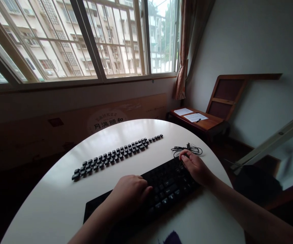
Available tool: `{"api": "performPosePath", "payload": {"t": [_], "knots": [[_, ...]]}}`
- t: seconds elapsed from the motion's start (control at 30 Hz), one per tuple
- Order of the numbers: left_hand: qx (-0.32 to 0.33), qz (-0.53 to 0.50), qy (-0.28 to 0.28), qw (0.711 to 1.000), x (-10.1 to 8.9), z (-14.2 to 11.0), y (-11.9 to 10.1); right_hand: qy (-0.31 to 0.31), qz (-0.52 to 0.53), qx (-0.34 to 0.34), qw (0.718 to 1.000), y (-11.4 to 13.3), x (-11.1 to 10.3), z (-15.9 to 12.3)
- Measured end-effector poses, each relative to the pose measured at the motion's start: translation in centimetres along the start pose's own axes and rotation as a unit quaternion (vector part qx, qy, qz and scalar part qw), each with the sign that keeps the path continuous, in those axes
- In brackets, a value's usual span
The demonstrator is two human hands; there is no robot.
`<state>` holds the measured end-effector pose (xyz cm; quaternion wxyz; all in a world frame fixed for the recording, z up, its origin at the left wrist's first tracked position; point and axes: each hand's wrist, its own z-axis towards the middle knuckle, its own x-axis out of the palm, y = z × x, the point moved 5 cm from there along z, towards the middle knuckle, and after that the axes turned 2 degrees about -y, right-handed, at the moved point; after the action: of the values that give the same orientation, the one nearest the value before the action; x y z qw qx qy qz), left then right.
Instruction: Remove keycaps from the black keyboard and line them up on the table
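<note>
A black keyboard (170, 184) lies slantwise on the round white table (57, 200). My left hand (132, 191) rests over its middle, fingers curled down and thumb lying on the keys, holding it. At the far right end of the keyboard is my right hand (193, 166), its thumb and fingers pinched together over the keys. Something thin seems to show below those fingertips, too dark and small to make out. Behind the keyboard, loose black keycaps (110, 156) are laid out in slanting rows. The left part of the keyboard is partly covered by my left forearm.
A coiled black cable (197, 150) lies just beyond my right hand. Dark purple cloth (173, 238) shows at the near edge. Past the table stands a wooden chair (213, 122) bearing papers (195, 117) and a pen. Barred windows (116, 40) run along the wall.
</note>
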<state>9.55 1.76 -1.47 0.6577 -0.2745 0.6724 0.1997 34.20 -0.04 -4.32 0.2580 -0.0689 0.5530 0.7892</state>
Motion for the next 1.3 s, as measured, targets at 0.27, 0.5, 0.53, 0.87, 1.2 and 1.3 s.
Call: {"api": "performPosePath", "payload": {"t": [0.27, 0.5, 0.53, 0.87, 1.2, 1.3], "knots": [[0.001, 0.01, 0.003, 1.0, -0.2, 0.1, -0.1, 0.04, -0.078, -0.043, 0.995, 1.5, 0.4, -0.6], [0.0, 0.009, -0.001, 1.0, -0.1, 0.0, -0.1, 0.057, -0.117, -0.069, 0.989, 2.0, 0.8, -1.2], [0.0, 0.007, 0.0, 1.0, 0.0, 0.0, 0.0, 0.051, -0.099, -0.062, 0.992, 1.7, 0.8, -1.1], [0.002, -0.015, -0.006, 1.0, -0.3, -0.2, -0.2, -0.048, 0.16, 0.081, 0.983, -1.5, 0.0, -0.7], [-0.004, -0.017, -0.004, 1.0, -0.5, -0.3, -0.4, -0.075, 0.117, 0.001, 0.99, 0.8, -0.7, -1.0], [-0.01, 0.004, 0.002, 1.0, -0.5, -0.4, -0.5, -0.035, 0.033, -0.094, 0.994, 2.5, 0.1, -2.2]]}}
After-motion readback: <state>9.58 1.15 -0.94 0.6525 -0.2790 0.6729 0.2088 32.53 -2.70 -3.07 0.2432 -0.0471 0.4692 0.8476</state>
